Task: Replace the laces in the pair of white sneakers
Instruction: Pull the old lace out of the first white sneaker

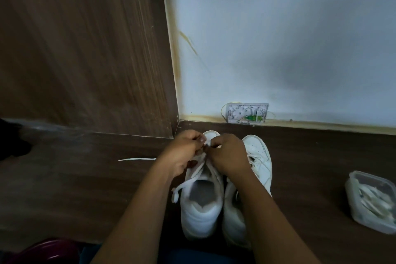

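One lace, pinched by left hand, right hand, over sneaker

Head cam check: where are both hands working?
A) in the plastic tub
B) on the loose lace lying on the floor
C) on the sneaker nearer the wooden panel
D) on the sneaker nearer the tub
C: the left hand and right hand meet at the front eyelets of the sneaker nearer the wooden panel, pinching its lace. The tub sits apart at the right.
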Demonstrator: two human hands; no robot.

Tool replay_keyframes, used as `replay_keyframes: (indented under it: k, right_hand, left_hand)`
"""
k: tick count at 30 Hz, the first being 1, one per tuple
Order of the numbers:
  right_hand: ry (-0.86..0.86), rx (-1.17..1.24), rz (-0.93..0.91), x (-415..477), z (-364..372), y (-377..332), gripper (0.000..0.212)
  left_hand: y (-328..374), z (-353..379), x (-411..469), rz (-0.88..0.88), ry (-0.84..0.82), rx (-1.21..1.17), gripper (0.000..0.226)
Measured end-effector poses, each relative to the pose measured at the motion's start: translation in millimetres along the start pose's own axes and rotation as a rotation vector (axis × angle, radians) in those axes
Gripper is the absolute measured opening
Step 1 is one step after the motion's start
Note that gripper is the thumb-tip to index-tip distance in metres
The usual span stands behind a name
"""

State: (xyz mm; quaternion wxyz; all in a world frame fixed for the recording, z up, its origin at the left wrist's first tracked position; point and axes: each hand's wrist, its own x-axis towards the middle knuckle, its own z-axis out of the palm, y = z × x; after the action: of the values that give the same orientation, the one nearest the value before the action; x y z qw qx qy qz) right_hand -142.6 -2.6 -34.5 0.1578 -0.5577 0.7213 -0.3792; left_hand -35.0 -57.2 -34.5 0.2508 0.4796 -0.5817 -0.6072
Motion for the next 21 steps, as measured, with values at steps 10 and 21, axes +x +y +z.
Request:
replay_keyframes:
  k: [10,21]
  right_hand:
    - [-0.077,0.367,0.164,4,-7,2,0.008]
    - [0.186,1.096,0.252,5,-15,-12,0.017]
  left_hand:
    - [11,0,-3,0.283,0.139,-0.064,0.021]
    - [-3,-9,-6,0.202,-0.078,0.248,0.013]
